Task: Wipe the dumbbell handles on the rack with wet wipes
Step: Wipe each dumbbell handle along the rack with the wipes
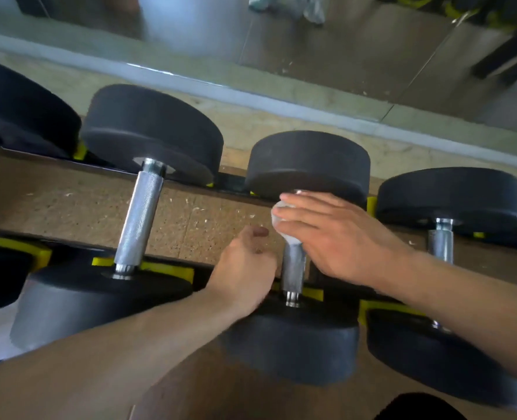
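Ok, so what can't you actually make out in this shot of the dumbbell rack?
- Head view: most of the wet wipe is hidden under the right hand.
- The upper part of the middle dumbbell handle is covered by that hand and wipe.
- The left hand fingers curl away from the camera; their contact is unclear.
- The far-left dumbbell is cut off by the frame edge.

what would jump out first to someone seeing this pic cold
Two bare hands meet at the middle dumbbell's handle: the right hand presses a white wet wipe onto its far end, and the left hand sits loosely curled beside it. Black dumbbells line the rack, with a mirror behind.
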The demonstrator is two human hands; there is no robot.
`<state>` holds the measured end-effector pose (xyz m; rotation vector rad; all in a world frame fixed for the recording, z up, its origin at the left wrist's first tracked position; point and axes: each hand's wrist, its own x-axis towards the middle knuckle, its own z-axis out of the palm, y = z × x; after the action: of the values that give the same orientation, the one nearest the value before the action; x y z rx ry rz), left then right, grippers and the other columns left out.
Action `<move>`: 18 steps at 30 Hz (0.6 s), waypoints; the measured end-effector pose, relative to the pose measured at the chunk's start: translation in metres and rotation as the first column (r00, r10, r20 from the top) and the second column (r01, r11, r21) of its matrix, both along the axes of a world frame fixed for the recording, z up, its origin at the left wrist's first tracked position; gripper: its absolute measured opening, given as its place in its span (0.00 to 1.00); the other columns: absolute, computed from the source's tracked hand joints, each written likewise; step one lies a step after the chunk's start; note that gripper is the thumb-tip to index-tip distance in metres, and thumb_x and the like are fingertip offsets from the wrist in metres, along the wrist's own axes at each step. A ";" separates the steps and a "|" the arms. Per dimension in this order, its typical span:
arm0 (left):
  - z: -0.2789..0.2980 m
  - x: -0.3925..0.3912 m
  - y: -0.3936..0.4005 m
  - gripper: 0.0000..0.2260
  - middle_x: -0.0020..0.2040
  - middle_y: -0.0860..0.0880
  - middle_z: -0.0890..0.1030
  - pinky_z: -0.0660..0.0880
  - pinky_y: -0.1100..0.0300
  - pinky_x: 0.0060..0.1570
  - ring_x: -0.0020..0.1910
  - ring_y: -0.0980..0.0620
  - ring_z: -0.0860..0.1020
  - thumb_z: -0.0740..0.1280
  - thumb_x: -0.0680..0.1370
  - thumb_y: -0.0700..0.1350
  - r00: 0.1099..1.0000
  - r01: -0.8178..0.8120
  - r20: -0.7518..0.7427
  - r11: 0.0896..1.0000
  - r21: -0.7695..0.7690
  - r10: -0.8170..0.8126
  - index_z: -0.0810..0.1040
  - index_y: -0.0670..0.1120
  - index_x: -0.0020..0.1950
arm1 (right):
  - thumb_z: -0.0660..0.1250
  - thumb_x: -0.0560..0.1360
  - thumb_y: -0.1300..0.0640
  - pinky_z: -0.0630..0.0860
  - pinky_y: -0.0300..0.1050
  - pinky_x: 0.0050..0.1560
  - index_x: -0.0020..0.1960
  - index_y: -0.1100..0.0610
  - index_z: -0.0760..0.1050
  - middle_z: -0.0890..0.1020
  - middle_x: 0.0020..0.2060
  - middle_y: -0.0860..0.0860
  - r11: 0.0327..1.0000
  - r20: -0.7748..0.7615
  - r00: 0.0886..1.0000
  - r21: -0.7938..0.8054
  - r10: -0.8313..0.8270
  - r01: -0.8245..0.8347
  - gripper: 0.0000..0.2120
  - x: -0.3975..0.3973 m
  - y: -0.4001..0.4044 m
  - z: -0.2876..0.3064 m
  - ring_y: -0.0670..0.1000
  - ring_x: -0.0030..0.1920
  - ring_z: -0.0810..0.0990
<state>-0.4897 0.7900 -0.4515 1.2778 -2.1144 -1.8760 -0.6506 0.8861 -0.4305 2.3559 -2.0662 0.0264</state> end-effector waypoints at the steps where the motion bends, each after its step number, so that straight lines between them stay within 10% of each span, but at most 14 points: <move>1: -0.002 0.001 0.000 0.14 0.24 0.54 0.75 0.68 0.61 0.21 0.19 0.59 0.70 0.61 0.80 0.43 0.999 -0.017 -0.052 0.999 -0.034 0.015 0.72 0.54 0.64 | 0.63 0.77 0.61 0.61 0.51 0.76 0.64 0.58 0.80 0.80 0.65 0.52 1.000 0.010 1.000 0.022 0.002 -0.002 0.17 0.000 -0.001 -0.002 0.54 0.71 0.72; 9: -0.009 0.010 0.001 0.16 0.28 0.53 0.75 0.70 0.60 0.28 0.24 0.55 0.71 0.63 0.76 0.39 0.941 -0.256 -0.239 0.966 -0.046 0.238 0.75 0.56 0.59 | 0.55 0.74 0.51 0.71 0.46 0.58 0.40 0.51 0.78 0.78 0.34 0.48 0.974 0.063 0.984 0.169 -0.166 0.153 0.14 0.039 -0.020 0.006 0.51 0.43 0.76; 18: -0.002 0.017 0.015 0.14 0.24 0.55 0.76 0.69 0.67 0.26 0.23 0.59 0.72 0.60 0.77 0.37 0.888 -0.380 -0.348 0.906 -0.186 0.301 0.75 0.54 0.56 | 0.59 0.80 0.54 0.74 0.43 0.52 0.53 0.42 0.69 0.83 0.47 0.39 0.872 0.399 0.879 0.488 -0.261 0.038 0.07 0.039 -0.001 0.043 0.42 0.49 0.77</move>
<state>-0.4731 0.8050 -0.4535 1.1214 -1.7558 -1.4936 -0.6111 0.8849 -0.3878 2.6349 -2.7541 0.0976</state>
